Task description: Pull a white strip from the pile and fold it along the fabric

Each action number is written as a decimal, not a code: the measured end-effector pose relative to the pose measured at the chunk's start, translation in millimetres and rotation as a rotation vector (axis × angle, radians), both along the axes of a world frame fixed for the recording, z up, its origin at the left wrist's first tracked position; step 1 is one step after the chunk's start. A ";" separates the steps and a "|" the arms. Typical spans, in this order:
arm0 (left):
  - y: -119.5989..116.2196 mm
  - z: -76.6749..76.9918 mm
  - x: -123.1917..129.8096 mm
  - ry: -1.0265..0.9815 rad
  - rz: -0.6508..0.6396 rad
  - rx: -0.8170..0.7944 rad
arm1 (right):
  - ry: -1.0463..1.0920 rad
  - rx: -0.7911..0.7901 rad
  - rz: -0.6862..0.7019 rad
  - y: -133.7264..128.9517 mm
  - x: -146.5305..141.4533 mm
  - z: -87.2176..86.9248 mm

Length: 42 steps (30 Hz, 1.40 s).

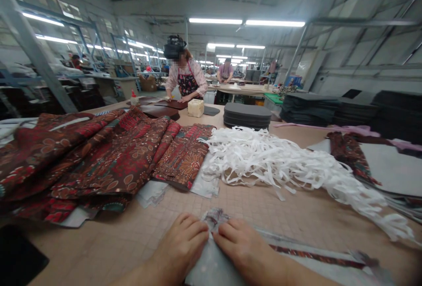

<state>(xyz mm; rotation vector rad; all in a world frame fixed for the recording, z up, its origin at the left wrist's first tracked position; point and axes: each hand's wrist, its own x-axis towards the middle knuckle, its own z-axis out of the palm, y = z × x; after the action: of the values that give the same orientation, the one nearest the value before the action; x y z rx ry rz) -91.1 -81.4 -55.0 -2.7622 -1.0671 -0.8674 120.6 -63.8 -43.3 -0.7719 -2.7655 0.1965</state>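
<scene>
Head view: both hands low at six o'clock, left hand (180, 248) and right hand (245, 251) side by side, fingers flat and unclenched, pressing a pale fabric piece (211, 264) onto the tabletop (132, 237). White strips (290, 163) are heaped at one o'clock, red patterned cloth (108, 158) at ten. Risk, as I judge it: uneven pressure could wrinkle or skew the piece.

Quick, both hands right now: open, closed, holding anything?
Left hand: fingers bent, pressing down on the pale grey piece, no closed grip.
Right hand: the same, knuckles bent, pressing that piece beside the left.
</scene>
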 end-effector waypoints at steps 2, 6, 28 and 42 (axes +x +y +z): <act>-0.3 -3.3 0.0 0.001 0.004 0.014 | 0.018 -0.099 -0.020 2.7 0.3 7.0; -0.9 -5.3 -0.5 0.049 -0.014 0.085 | 0.116 -0.319 -0.155 7.4 -6.9 14.6; -3.7 4.0 -4.7 -0.156 0.204 -0.224 | 0.004 -0.421 -0.237 11.4 -5.2 33.6; 3.9 -8.2 -0.9 -0.225 0.287 -0.345 | 0.201 -0.407 0.013 30.4 -14.8 15.8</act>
<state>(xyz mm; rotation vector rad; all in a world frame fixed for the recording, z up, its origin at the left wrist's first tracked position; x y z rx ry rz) -92.1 -77.4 -63.1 -2.7036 -1.7525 -1.0555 105.7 -33.4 -27.5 -0.7751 -2.5677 0.8121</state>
